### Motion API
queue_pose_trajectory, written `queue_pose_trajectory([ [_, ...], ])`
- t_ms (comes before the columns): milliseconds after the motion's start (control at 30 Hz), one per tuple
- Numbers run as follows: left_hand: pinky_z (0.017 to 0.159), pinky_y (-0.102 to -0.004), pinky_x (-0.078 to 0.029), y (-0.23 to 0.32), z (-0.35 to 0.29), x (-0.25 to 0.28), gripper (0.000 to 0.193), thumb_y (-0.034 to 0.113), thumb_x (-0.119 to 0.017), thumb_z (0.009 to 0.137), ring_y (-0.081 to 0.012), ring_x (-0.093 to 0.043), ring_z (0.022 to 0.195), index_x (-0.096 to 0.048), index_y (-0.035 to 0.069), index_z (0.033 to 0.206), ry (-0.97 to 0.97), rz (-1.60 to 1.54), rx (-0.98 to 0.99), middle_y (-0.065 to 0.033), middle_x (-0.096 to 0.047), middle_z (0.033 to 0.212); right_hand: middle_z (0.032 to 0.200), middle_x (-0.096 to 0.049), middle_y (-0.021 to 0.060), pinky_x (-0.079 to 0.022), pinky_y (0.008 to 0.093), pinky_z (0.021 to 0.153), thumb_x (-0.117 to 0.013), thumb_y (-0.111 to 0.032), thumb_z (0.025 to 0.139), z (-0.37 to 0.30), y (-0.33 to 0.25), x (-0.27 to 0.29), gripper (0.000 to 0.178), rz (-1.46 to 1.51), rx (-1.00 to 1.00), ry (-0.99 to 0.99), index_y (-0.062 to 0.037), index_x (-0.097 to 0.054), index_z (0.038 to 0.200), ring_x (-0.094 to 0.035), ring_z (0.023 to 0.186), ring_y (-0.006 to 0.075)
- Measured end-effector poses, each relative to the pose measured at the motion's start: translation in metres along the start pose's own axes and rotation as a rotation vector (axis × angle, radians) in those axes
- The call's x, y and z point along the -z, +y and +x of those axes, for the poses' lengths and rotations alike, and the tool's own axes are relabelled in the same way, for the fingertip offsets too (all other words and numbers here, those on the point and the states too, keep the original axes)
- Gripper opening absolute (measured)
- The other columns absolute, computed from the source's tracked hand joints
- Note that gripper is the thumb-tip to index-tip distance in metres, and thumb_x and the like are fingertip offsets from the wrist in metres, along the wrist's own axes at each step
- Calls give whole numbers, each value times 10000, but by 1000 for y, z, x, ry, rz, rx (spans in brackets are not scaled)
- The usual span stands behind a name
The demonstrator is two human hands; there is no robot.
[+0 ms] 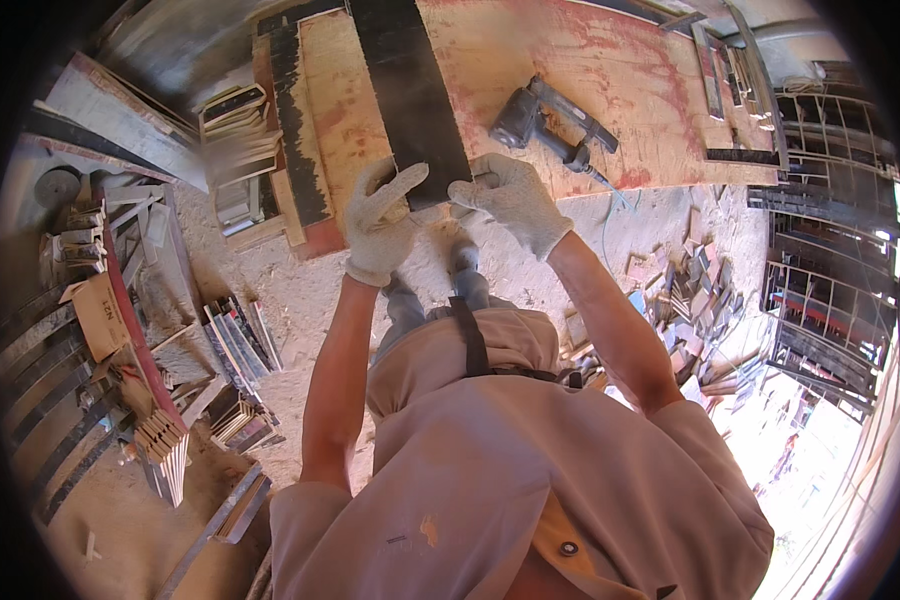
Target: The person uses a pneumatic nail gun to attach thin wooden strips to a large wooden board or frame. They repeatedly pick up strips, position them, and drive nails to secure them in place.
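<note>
A long black board (415,95) with a rough-edged face stretches away from me over the wooden worktable (580,50). Its near end is gripped at both corners by my gloved hands. At the left corner my left hand (382,222) is closed, its thumb lying across the top face and its fingers curled along the side and under. My right hand (520,205) pinches the right corner, thumb toward the board's end; part of its fingers is hidden. A black nail gun (555,122) with a thin hose lies on the table, just beyond my right hand.
Stacked boards (240,130) stand by the table's left end. A cardboard box (102,315) and bundled wood strips (240,340) are at the left. A heap of wood offcuts (695,310) covers the floor at right, beside a metal rack (830,250).
</note>
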State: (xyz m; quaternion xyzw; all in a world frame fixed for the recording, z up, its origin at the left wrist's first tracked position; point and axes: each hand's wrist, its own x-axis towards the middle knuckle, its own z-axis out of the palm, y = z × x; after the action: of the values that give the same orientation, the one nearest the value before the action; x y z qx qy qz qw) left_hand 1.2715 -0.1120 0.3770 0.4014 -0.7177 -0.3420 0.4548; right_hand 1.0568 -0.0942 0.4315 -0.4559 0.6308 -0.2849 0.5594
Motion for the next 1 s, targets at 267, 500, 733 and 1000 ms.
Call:
queue_pose_trajectory([
  [267, 908, -365, -527, 10, 9, -7, 536, 85, -914, 630, -295, -645, 1073, -751, 52, 1140, 49, 21, -43, -162, -640, 1201, 1072, -703, 239, -581, 451, 834, -754, -283, 846, 80, 126, 101, 502, -458, 40, 378, 37, -612, 1205, -717, 961, 329],
  [500, 961, -398, -514, 4, -6, -1, 537, 215, -940, 682, -310, -610, 1170, -739, 65, 1157, 35, -101, 87, -158, -591, 1300, 1496, -340, 399, -366, 554, 1134, -760, -359, 749, 207, 242, 147, 1182, -1224, -331, 174, 139, -34, 1537, -349, 1409, 528],
  [733, 914, -381, -543, 6, 1, 2, 558, 293, -933, 670, -312, -633, 1127, -742, 74, 1146, 6, -16, 16, -176, -590, 1288, 1181, -684, 257, -549, 429, 877, -773, -257, 775, 213, 221, 148, 814, -940, -204, 205, 19, -413, 1452, -678, 1089, 371],
  [1000, 884, -360, -545, -13, -9, -5, 528, 239, -926, 692, -298, -649, 1088, -749, 82, 1164, 31, -96, 13, -157, -603, 1234, 620, -549, 25, -425, 307, 444, -662, -125, 862, 13, 65, 119, 113, 66, -557, 8, -27, -703, 902, -513, 488, 112],
])
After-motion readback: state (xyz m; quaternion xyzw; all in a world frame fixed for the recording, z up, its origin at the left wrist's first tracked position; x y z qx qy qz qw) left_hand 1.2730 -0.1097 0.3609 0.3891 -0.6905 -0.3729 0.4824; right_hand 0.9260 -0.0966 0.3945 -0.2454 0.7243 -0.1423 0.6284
